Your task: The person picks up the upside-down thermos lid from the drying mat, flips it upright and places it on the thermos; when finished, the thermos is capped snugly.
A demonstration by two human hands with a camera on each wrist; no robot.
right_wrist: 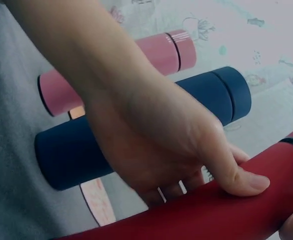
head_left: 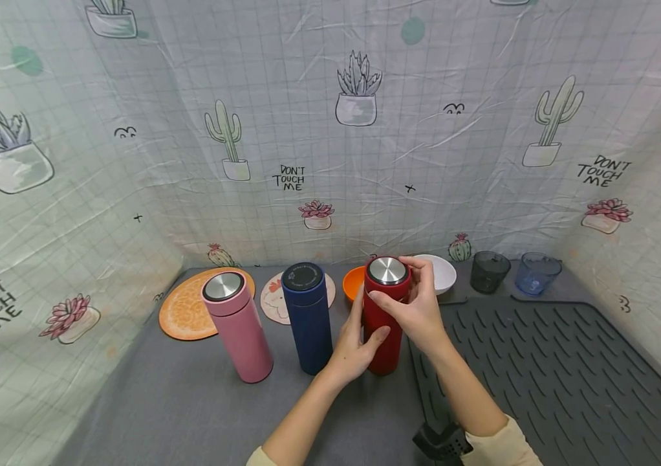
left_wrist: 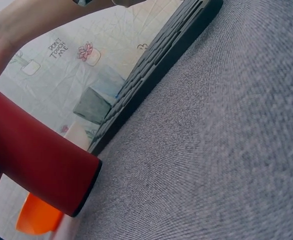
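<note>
A crinkled cactus-print sheet (head_left: pixel 330 129) walls in a grey felt tabletop (head_left: pixel 191 401), with a ribbed dark drying mat (head_left: pixel 552 375) covering its right side. Upright near the middle stand a pink flask (head_left: pixel 238 327), a navy flask (head_left: pixel 307 317) and a red flask (head_left: pixel 385 317). The left hand (head_left: pixel 356 346) wraps the red flask's body while the right hand (head_left: pixel 414 304) grips its cap end.

red flask (head_left: pixel 381 336): showing matt body, brushed metal cap | table cover (left_wrist: pixel 221 150): looking like rough grey cloth | mat (head_left: pixel 540 362): appearing ribbed, matt rubber | backdrop (head_left: pixel 330 129): showing creased glossy plastic sheet
</note>
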